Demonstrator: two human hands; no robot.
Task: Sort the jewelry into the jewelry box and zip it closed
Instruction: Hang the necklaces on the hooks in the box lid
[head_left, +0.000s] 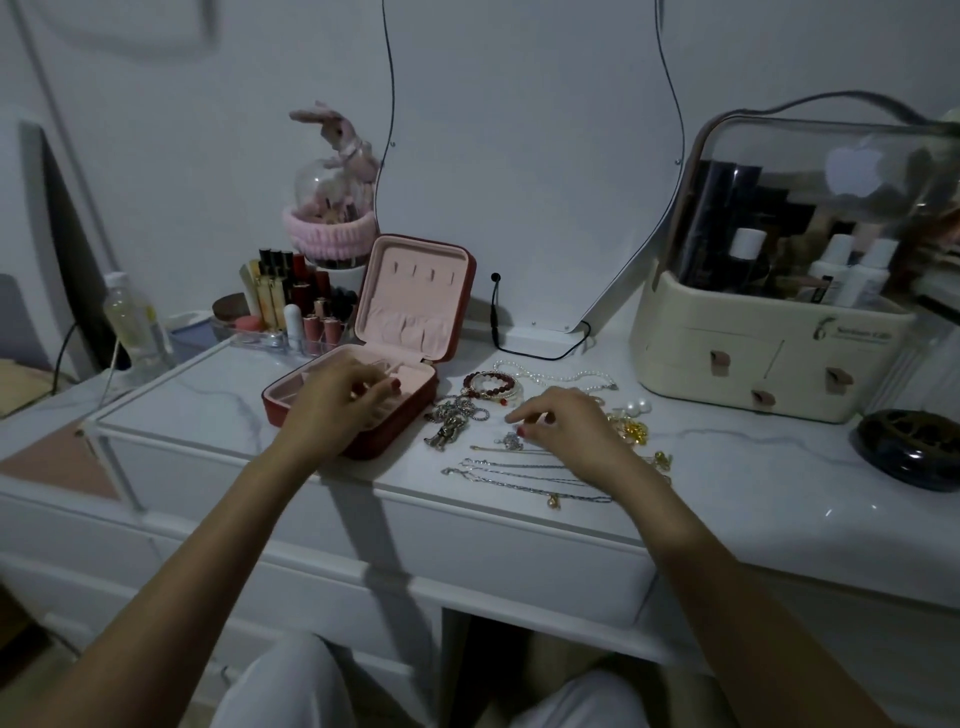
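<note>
Tangle risk beside the open jewelry box (363, 395)

Left hand (337, 402) pinches something small over the box tray; right hand (566, 426), loosely curled fingers empty, hovers above chains (519, 475) crowded on the surface (753, 467), which may snag together.

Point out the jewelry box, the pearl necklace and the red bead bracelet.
jewelry box (415, 296): head view, on the pink lining of the raised lid.
pearl necklace (563, 375): head view, on the bead strand.
red bead bracelet (475, 378): head view, on its left beads.
</note>
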